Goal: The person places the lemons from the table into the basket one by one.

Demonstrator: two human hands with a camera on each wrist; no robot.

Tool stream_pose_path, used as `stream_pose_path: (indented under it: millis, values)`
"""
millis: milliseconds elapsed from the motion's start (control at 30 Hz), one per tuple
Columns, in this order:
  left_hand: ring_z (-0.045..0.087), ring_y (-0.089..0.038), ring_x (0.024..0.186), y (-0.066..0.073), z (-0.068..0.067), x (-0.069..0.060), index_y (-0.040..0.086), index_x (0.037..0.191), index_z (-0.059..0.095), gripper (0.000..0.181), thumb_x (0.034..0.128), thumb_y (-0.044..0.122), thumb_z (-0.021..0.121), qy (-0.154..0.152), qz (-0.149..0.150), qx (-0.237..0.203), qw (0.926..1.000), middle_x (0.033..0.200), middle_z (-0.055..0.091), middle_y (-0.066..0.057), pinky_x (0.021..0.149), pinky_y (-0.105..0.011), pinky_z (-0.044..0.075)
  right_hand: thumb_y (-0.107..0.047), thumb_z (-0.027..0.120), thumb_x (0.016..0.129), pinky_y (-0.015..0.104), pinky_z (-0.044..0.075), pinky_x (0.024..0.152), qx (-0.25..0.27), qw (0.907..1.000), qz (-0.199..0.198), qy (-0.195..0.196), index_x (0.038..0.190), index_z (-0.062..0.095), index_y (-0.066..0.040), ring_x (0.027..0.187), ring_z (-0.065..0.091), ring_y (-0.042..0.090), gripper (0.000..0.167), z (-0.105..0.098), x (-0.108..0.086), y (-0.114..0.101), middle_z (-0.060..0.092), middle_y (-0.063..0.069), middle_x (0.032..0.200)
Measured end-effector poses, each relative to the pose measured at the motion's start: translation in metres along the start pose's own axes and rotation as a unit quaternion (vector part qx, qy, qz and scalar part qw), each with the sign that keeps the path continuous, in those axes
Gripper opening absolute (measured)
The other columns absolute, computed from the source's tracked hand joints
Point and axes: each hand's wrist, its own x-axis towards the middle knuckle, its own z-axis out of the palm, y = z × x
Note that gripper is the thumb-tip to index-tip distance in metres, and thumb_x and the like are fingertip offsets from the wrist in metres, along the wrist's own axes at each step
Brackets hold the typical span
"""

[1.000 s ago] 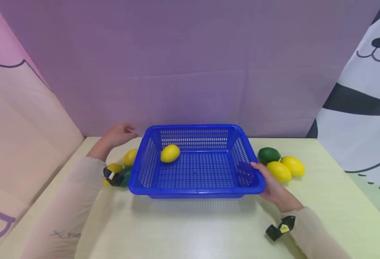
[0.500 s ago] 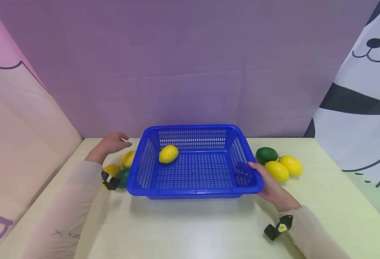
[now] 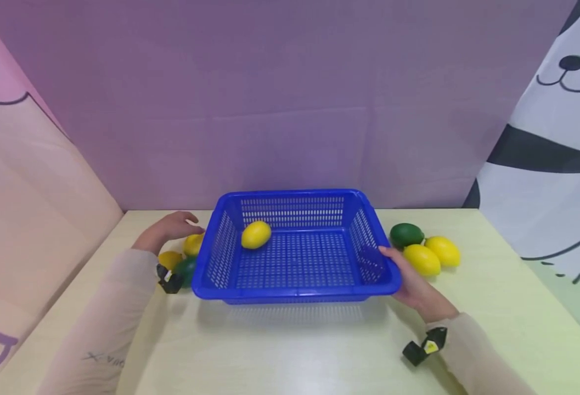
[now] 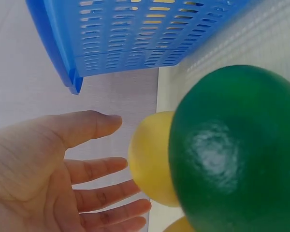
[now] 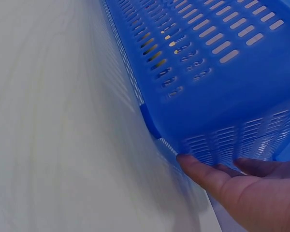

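Note:
A blue plastic basket (image 3: 297,292) with slotted walls stands mid-table, one yellow lemon (image 3: 256,235) lying inside at its left. My right hand (image 3: 415,289) grips the basket's right edge, thumb over the rim; in the right wrist view its fingers (image 5: 203,174) lie against the outer wall. Left of the basket, my left hand (image 3: 171,225) hovers with spread fingers, holding nothing. The left wrist view has its fingertips (image 4: 120,164) close by a yellow lemon (image 4: 152,157); whether they touch, I cannot tell. A dark green fruit (image 4: 237,150) partly covers that lemon.
Another yellow lemon (image 3: 170,259) lies by the left wrist. Right of the basket sit a green fruit (image 3: 406,235) and two yellow lemons (image 3: 422,260), grouped together. A purple cloth (image 3: 290,109) hangs behind the pale table (image 3: 270,351).
My left hand has come down and slightly left, from above the table's back edge toward the yellow lemon beside the basket. The right hand keeps its grip on the basket.

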Motion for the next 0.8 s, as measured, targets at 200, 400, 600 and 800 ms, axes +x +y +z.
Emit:
stream_pose_path:
  millis: [200,400,600,800]
  values:
    - [0.036,-0.047,0.124,0.001,0.003,0.0,-0.006,0.134,0.04,0.061,0.092,0.036,0.051,-0.012,0.009,-0.019,0.9997,0.14,0.035,-0.031,0.102,-0.062,0.03,-0.039,0.033,0.1,0.036,0.051,0.089,0.008,0.9999,-0.006,-0.005,0.146,0.005,-0.002,0.107,0.059,0.021,0.065,-0.001,0.0,0.001,0.057,0.003,0.119]
    - [0.039,-0.046,0.122,-0.001,0.008,0.005,-0.006,0.134,0.041,0.061,0.0916,0.036,0.052,-0.022,0.012,-0.018,0.9995,0.139,0.036,-0.031,0.101,-0.061,0.032,-0.039,0.033,0.1,0.036,0.051,0.09,0.006,0.9999,-0.006,-0.005,0.146,0.006,-0.003,0.107,0.059,0.021,0.064,-0.001,0.0,0.001,0.057,0.003,0.12]
    - [0.039,-0.046,0.121,-0.001,0.011,0.006,-0.006,0.135,0.04,0.063,0.0913,0.038,0.053,-0.033,0.005,-0.014,0.9994,0.138,0.037,-0.03,0.1,-0.062,0.032,-0.039,0.031,0.101,0.036,0.051,0.089,0.005,1.0,-0.005,-0.006,0.146,0.005,-0.002,0.106,0.059,0.02,0.064,-0.001,0.0,0.002,0.057,0.003,0.119]
    - [0.041,-0.046,0.12,0.001,0.014,0.005,-0.005,0.138,0.035,0.067,0.091,0.039,0.054,-0.048,-0.007,-0.03,0.9984,0.139,0.035,-0.03,0.098,-0.062,0.034,-0.039,0.031,0.101,0.036,0.051,0.089,0.01,0.9999,-0.002,-0.011,0.146,0.005,-0.001,0.106,0.06,0.021,0.064,-0.001,0.001,0.001,0.058,0.004,0.119]
